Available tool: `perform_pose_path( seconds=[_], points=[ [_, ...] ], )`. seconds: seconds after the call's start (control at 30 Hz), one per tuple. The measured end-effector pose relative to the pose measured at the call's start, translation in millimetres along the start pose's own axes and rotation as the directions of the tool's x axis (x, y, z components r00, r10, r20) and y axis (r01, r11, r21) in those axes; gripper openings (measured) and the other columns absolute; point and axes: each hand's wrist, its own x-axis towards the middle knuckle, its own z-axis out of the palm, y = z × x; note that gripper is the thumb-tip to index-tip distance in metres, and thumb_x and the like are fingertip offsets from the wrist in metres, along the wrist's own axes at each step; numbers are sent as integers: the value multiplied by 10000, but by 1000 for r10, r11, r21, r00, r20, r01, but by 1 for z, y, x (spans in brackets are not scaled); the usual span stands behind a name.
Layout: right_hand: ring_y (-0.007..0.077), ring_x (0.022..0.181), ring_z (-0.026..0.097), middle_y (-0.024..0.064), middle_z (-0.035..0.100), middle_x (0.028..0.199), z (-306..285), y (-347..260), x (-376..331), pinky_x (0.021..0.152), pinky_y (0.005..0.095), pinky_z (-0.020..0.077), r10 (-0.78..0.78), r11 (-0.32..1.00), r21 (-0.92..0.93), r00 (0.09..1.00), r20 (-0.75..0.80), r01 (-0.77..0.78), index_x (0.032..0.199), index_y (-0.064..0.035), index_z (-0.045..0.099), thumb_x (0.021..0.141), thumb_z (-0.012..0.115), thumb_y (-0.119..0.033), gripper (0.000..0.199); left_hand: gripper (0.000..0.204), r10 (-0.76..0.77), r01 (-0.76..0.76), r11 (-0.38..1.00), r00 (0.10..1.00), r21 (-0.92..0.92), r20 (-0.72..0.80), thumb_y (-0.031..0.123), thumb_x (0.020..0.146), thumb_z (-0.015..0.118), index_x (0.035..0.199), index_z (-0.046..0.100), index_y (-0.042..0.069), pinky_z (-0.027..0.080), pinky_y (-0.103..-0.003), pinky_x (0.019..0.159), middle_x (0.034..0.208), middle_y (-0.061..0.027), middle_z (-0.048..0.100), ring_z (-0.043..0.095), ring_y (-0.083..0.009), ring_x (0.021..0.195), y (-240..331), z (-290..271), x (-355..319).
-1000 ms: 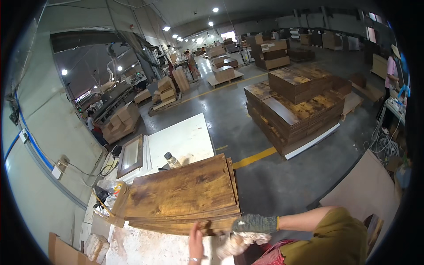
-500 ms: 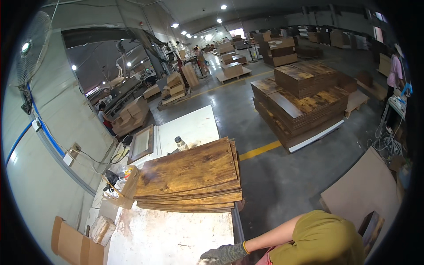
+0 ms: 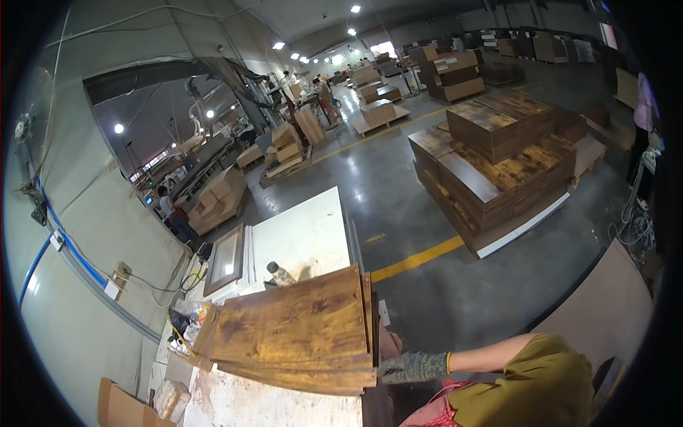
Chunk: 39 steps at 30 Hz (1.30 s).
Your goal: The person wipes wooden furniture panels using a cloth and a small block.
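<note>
My right hand [image 3: 415, 367], in a grey knit glove with a yellow cuff band, is at the near right corner of a stack of brown wood-grain panels [image 3: 292, 320]. Its fingertips meet the panels' right end; whether they grip an edge I cannot make out. The panels lie slightly fanned out, their near edges showing in layers, on a white worktable [image 3: 284, 407] with brown stains. My left hand is out of view.
Beyond the stack are a small bottle [image 3: 281, 273] and a framed panel [image 3: 225, 260]. An open cardboard box [image 3: 128, 404] and a wrapped block [image 3: 171, 400] sit at the near left. Tall panel stacks [image 3: 498, 167] stand on the floor to the right.
My right hand has moved from the worktable's near edge, forward and right, to the right end of the panel stack. The view has shifted, so the stack appears lower.
</note>
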Motion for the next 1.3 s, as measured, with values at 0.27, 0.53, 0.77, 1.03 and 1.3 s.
perform_pose_path(
  seconds=[0.27, 0.53, 0.77, 1.03, 1.3],
  points=[
    [173, 1133, 459, 52, 524, 1151, -55, 20, 23, 973, 321, 354, 486, 533, 844, 839, -246, -62, 1186, -51, 505, 949, 467, -196, 280, 693, 280, -375, 400, 919, -836, -278, 406, 881, 528, 1402, 246, 45, 250, -393, 1073, 1413, -221, 298, 275, -315, 1319, 116, -40, 80],
    [134, 1024, 485, -35, 503, 1146, -71, 11, 78, 854, 259, 390, 545, 604, 777, 620, -564, 176, 1285, -171, 418, 851, 636, -322, 509, 534, 311, -569, 278, 816, -774, -488, 342, 922, 463, 1304, 388, -24, 312, -378, 1031, 1313, -205, 438, 422, -300, 1215, 179, -100, 146],
    [142, 1063, 479, 32, 530, 1116, -68, 33, 118, 931, 320, 394, 393, 722, 601, 511, -765, 344, 1309, -89, 371, 860, 621, -265, 543, 513, 130, -301, -165, 937, -939, -323, 250, 887, 527, 1286, 400, -46, 318, -375, 1019, 1280, -229, 454, 427, -322, 1189, 223, -22, 249],
    [178, 1030, 498, 82, 489, 1167, -65, 25, 150, 851, 336, 458, 251, 927, 356, 502, -828, 122, 1297, -70, 387, 851, 590, -115, 492, 386, 114, -397, 582, 904, -709, -413, 331, 899, 425, 1122, 539, 37, 335, -488, 945, 1206, -165, 534, 522, -348, 1067, 292, -49, 253],
    [164, 1023, 484, 47, 495, 1159, -74, 32, 148, 860, 314, 427, 291, 931, 365, 588, -755, 7, 1272, -91, 411, 886, 580, -212, 439, 536, 95, -377, 204, 926, -903, -365, 444, 878, 459, 1179, 540, 8, 381, -411, 940, 1165, -226, 548, 498, -370, 1100, 216, -29, 297]
  ],
)
